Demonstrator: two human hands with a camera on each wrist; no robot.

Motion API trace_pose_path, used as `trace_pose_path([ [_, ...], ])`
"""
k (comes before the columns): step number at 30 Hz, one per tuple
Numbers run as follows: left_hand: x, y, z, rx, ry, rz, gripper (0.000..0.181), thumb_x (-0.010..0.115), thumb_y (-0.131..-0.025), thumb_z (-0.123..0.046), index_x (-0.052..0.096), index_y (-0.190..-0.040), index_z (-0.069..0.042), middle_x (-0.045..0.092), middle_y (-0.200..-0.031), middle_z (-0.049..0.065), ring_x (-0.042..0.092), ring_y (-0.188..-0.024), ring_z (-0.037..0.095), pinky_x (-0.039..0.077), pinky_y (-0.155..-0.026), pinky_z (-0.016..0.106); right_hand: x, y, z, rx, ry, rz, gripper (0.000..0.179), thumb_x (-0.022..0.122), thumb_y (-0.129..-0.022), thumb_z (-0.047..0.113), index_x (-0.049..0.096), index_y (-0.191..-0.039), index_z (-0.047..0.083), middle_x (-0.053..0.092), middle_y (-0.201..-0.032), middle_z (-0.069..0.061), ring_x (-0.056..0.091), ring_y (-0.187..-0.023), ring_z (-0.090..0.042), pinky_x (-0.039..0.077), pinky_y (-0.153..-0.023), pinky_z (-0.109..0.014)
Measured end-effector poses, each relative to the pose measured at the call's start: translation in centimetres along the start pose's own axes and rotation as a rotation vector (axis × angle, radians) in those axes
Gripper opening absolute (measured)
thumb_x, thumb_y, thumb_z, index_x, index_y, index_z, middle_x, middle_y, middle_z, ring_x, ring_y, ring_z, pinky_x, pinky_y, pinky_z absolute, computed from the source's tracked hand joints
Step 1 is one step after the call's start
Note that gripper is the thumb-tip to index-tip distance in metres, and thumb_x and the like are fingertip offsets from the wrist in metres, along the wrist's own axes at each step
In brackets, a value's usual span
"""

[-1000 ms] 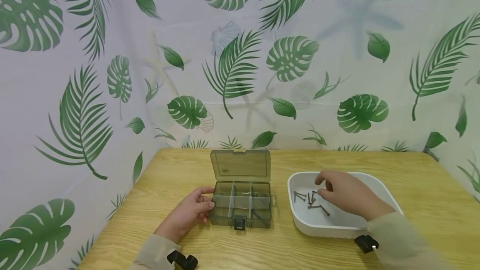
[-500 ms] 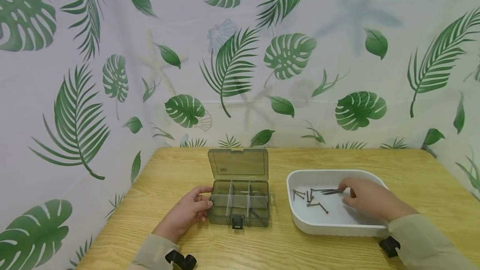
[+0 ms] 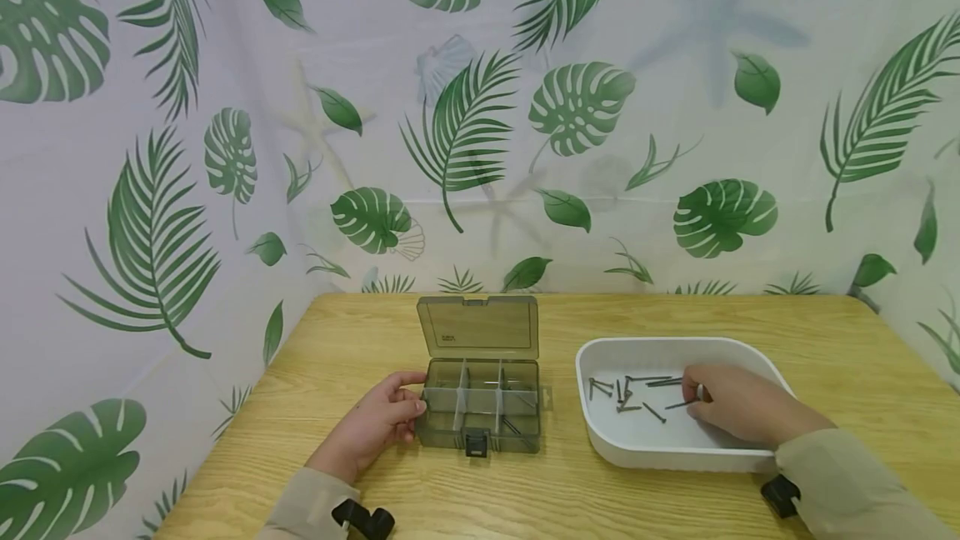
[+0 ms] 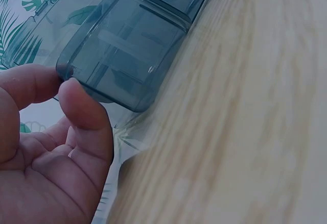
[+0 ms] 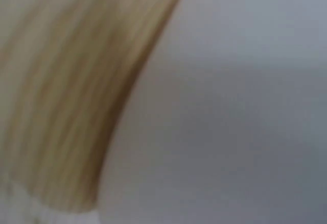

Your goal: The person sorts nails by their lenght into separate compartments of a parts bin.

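Observation:
A smoky clear plastic compartment box [image 3: 480,407] stands on the table with its lid [image 3: 480,327] raised; a few thin metal pieces lie inside. My left hand [image 3: 382,415] holds the box's left side, thumb and index finger at its corner, as the left wrist view also shows. In the white tray [image 3: 600,440] on the right lie several loose screws [image 3: 628,394]. My right hand [image 3: 746,402] reaches down into the tray's right half. Its thumb and index finger pinch at a thin screw [image 3: 678,405], which sticks out leftward from the fingertips.
The wooden table [image 3: 360,332] runs back to a leaf-printed cloth [image 3: 480,257]. A strip of table lies between box and tray. The right wrist view is blurred, with the tray's pale wall [image 5: 214,132] filling most of it.
My right hand has moved rightward within the tray, uncovering longer screws near its middle. A thin screw now shows at its fingertips. The left hand stays at the box.

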State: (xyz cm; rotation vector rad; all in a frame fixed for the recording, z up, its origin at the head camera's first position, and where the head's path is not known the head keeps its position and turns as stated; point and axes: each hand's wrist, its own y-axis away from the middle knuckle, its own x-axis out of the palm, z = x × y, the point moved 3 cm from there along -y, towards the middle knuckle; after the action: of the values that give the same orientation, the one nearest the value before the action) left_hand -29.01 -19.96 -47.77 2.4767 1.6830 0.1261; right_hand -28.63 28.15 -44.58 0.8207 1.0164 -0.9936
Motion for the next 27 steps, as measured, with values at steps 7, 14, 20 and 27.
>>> trace_pose_path([
  [7, -0.2, -0.2, 0.1, 0.003, 0.001, 0.007, 0.056, 0.059, -0.101, -0.008, 0.036, -0.151, 0.0, 0.053, -0.096, 0.007, 0.046, -0.067, 0.015, 0.048, -0.06, 0.025, 0.3, 0.3, -0.1, -0.071, 0.049, -0.027, 0.019, 0.068, -0.095, 0.015, 0.057, -0.081, 0.019, 0.05, -0.072, 0.009, 0.046, -0.069, -0.009, 0.041, -0.065, -0.034],
  [14, -0.1, -0.4, 0.2, 0.004, 0.001, 0.009, 0.055, 0.058, -0.101, -0.006, 0.036, -0.151, 0.001, 0.053, -0.095, 0.007, 0.046, -0.067, 0.015, 0.048, -0.059, 0.025, 0.3, 0.2, 0.1, -0.015, 0.051, -0.008, 0.017, 0.064, -0.094, 0.016, 0.056, -0.08, 0.019, 0.05, -0.07, 0.007, 0.046, -0.067, -0.011, 0.039, -0.064, -0.033],
  [20, -0.1, -0.2, 0.1, 0.005, -0.002, 0.005, 0.057, 0.059, -0.101, -0.007, 0.035, -0.152, 0.002, 0.053, -0.095, 0.007, 0.046, -0.067, 0.014, 0.049, -0.059, 0.025, -0.1, 0.0, 1.0, 0.003, 0.028, -0.021, 0.017, 0.064, -0.091, 0.014, 0.056, -0.078, 0.019, 0.05, -0.069, 0.005, 0.047, -0.067, -0.013, 0.037, -0.063, -0.033],
  [27, -0.1, -0.1, 0.0, 0.011, -0.003, 0.005, 0.057, 0.059, -0.101, -0.007, 0.035, -0.152, 0.002, 0.053, -0.095, 0.006, 0.046, -0.067, 0.014, 0.049, -0.059, 0.025, -0.6, -0.3, 2.7, -0.05, 0.023, -0.086, 0.017, 0.065, -0.088, 0.013, 0.053, -0.077, 0.019, 0.048, -0.067, 0.005, 0.044, -0.064, -0.011, 0.036, -0.059, -0.031],
])
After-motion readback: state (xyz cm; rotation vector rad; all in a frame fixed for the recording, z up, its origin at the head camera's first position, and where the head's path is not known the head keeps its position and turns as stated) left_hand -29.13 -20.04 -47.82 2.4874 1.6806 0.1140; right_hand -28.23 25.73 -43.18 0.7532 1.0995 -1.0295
